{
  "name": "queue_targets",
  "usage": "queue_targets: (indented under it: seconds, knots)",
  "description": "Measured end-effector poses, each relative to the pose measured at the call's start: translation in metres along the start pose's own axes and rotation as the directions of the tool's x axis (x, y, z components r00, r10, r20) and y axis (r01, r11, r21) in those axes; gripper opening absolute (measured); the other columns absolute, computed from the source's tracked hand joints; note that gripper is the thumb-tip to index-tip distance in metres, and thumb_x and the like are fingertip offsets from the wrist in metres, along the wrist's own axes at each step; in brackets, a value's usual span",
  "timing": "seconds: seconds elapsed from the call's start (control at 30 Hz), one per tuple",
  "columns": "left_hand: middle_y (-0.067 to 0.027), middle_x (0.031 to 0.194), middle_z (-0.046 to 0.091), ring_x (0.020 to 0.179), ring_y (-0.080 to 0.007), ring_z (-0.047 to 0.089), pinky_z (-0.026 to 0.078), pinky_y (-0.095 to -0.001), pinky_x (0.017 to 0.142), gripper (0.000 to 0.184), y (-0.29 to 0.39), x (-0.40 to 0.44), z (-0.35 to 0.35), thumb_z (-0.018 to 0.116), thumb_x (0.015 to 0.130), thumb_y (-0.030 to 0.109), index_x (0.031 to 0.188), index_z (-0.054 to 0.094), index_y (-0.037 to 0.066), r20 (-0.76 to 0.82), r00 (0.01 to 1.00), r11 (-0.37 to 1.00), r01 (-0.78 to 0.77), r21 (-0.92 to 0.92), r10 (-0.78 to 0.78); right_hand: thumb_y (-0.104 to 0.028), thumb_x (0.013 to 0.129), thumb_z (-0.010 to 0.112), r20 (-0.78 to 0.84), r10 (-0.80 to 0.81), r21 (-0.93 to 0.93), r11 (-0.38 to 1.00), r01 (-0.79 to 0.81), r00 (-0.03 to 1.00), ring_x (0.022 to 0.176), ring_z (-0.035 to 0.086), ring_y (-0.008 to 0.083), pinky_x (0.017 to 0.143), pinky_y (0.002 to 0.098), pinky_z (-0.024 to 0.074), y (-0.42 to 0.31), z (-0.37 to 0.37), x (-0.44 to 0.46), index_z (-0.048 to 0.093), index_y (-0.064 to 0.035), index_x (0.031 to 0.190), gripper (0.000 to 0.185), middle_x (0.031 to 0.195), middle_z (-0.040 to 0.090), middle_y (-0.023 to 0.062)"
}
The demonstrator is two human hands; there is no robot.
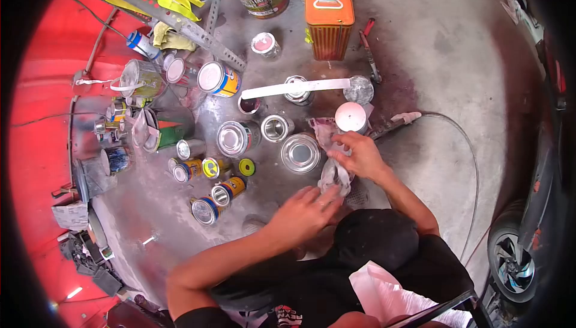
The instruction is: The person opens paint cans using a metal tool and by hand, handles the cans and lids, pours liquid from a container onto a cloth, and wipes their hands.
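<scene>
My right hand (362, 156) is closed on a crumpled, whitish translucent wrap (334, 175), its fingertips just below a round white-topped container (351, 117). Lower and to the left, my left hand (309, 211) has its fingers apart, at the lower end of the wrap. An open-looking metal tin (300, 153) stands left of the wrap, with a smaller tin (276, 128) above it. A long white strip (294, 89) lies across a can and a grey round lid (359, 90).
Many paint cans (219, 79) and small tins (228, 191) stand to the left. An orange metal canister (328, 19) is at the top. A hose (471, 154) curves across the right floor near a wheel (513, 261). A perforated metal bar (204, 37) slants at upper left.
</scene>
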State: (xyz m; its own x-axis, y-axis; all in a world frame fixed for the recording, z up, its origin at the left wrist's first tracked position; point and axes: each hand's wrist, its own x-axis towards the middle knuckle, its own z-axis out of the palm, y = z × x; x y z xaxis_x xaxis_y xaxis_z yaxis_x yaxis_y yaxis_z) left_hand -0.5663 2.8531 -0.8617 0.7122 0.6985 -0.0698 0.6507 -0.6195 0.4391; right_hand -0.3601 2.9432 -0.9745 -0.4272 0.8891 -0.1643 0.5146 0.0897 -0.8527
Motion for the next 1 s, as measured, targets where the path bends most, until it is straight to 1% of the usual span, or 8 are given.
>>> queue_targets:
  seconds: [0.13, 0.27, 0.3, 0.37, 0.4, 0.57, 0.83, 1.0]
  knots:
    - [-0.0117, 0.12, 0.067, 0.105, -0.0298, 0.068, 0.055, -0.0421, 0.089, 0.047, -0.048, -0.042, -0.064, 0.075, 0.084, 0.032, 0.123, 0.062, 0.008, 0.243, 0.934, 0.965, 0.252, 0.077, -0.264, -0.03, 0.077, 0.084, 0.132, -0.287, -0.137, 0.943, 0.305, 0.949, 0.107, 0.063, 0.0329, 0.089, 0.0419, 0.0536, -0.012, 0.023, 0.011, 0.06, -0.0042, 0.13, 0.065, 0.119, 0.061, 0.0135]
    - [-0.0177, 0.117, 0.07, 0.105, -0.0339, 0.069, 0.054, -0.0443, 0.091, 0.053, -0.127, -0.099, -0.078, 0.076, 0.085, 0.04, 0.124, 0.064, 0.006, -0.022, 0.759, 0.677, 0.594, 0.435, -0.651, -0.031, 0.073, 0.086, 0.245, -0.321, -0.3, 0.872, 0.387, 0.915, 0.114, 0.058, 0.0355, 0.092, 0.0431, 0.0522, -0.033, 0.032, 0.025, 0.053, -0.0037, 0.137, 0.077, 0.128, 0.052, 0.0159]
    - [-0.0177, 0.117, 0.07, 0.105, -0.0339, 0.069, 0.054, -0.0443, 0.091, 0.053, -0.142, -0.108, -0.079, 0.076, 0.085, 0.04, 0.124, 0.064, 0.006, -0.026, 0.762, 0.68, 0.593, 0.431, -0.647, -0.031, 0.073, 0.086, 0.245, -0.32, -0.308, 0.87, 0.386, 0.915, 0.114, 0.058, 0.0355, 0.092, 0.0431, 0.0522, -0.033, 0.033, 0.028, 0.053, -0.0037, 0.137, 0.077, 0.128, 0.052, 0.0159]
    - [-0.0215, 0.122, 0.068, 0.112, -0.0389, 0.066, 0.052, -0.0465, 0.096, 0.058, -0.167, -0.125, -0.079, 0.074, 0.088, 0.044, 0.128, 0.062, 0.004, 0.036, 0.63, 0.628, 0.777, -0.044, -0.776, -0.031, 0.073, 0.086, 0.329, -0.251, -0.363, 0.857, 0.367, 0.91, 0.113, 0.059, 0.0348, 0.091, 0.0427, 0.0523, -0.034, 0.035, 0.034, 0.055, -0.0025, 0.134, 0.075, 0.126, 0.053, 0.0159]
    - [-0.0229, 0.127, 0.065, 0.117, -0.0418, 0.062, 0.05, -0.0479, 0.098, 0.061, -0.172, -0.129, -0.081, 0.071, 0.091, 0.046, 0.132, 0.06, 0.003, 0.084, 0.585, 0.584, 0.811, -0.046, -0.806, -0.031, 0.073, 0.086, 0.349, -0.257, -0.365, 0.848, 0.383, 0.901, 0.113, 0.059, 0.0348, 0.091, 0.0427, 0.0523, -0.035, 0.036, 0.035, 0.055, -0.0025, 0.134, 0.075, 0.126, 0.053, 0.0159]
    - [-0.0223, 0.127, 0.065, 0.117, -0.0417, 0.062, 0.05, -0.0479, 0.098, 0.058, -0.176, -0.143, -0.079, 0.071, 0.091, 0.045, 0.131, 0.061, 0.004, 0.01, 0.59, 0.59, 0.807, -0.02, -0.807, -0.028, 0.073, 0.085, 0.287, -0.337, -0.356, 0.831, 0.426, 0.897, 0.113, 0.058, 0.0345, 0.089, 0.0426, 0.0535, -0.033, 0.04, 0.033, 0.058, 0.001, 0.125, 0.065, 0.122, 0.054, 0.0178]
    - [-0.0228, 0.132, 0.062, 0.121, -0.0397, 0.06, 0.048, -0.0463, 0.102, 0.059, -0.178, -0.138, -0.074, 0.072, 0.091, 0.04, 0.134, 0.059, 0.002, -0.014, 0.647, 0.645, 0.758, -0.099, -0.762, -0.023, 0.079, 0.078, 0.135, -0.378, -0.307, 0.863, 0.401, 0.916, 0.111, 0.061, 0.0407, 0.094, 0.0445, 0.0526, -0.043, 0.033, 0.044, 0.047, 0.0075, 0.138, 0.073, 0.121, 0.059, 0.0249]
    - [-0.0246, 0.135, 0.06, 0.125, -0.0406, 0.058, 0.046, -0.0465, 0.105, 0.065, -0.18, -0.134, -0.07, 0.069, 0.092, 0.046, 0.138, 0.056, 0.003, -0.018, 0.653, 0.65, 0.752, -0.111, -0.757, -0.036, 0.088, 0.072, 0.172, -0.187, -0.194, 0.956, 0.219, 0.967, 0.083, 0.069, 0.0409, 0.071, 0.0496, 0.0519, -0.068, 0.017, 0.071, 0.054, 0.0008, 0.122, 0.054, 0.091, 0.07, 0.0211]
